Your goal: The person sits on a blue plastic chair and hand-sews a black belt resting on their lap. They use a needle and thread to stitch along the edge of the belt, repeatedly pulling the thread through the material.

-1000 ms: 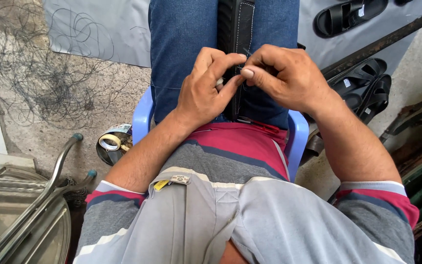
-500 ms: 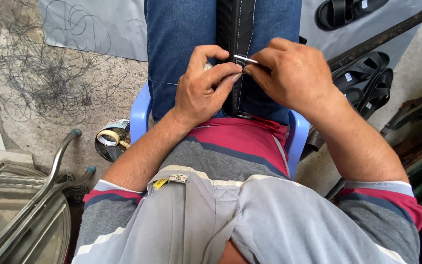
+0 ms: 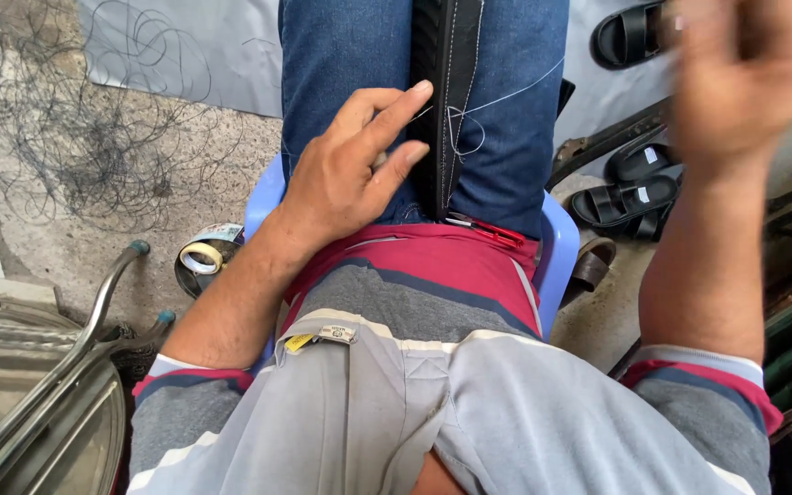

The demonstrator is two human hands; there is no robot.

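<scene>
I sit on a blue plastic chair (image 3: 556, 266) with a black stitched strap (image 3: 446, 55) standing between my jeans-clad thighs. My left hand (image 3: 346, 179) lies on my left thigh, its spread index and middle fingertips touching the strap's left edge. My right hand (image 3: 744, 73) is raised high at the upper right and is blurred. A pale thread (image 3: 515, 87) runs taut from a small loop on the strap up towards that hand. Any needle is hidden in the blur.
A thin red object (image 3: 488, 229) lies at the strap's base on my lap. A tape roll (image 3: 202, 258) sits on the floor at the left, near tangled dark threads (image 3: 75, 156). Black sandals (image 3: 634, 197) lie to the right, and a metal frame (image 3: 93, 321) stands at the lower left.
My right hand has left the strap and swung up to the right, drawing the thread out. My left hand has loosened from a pinch to spread fingers against the strap.
</scene>
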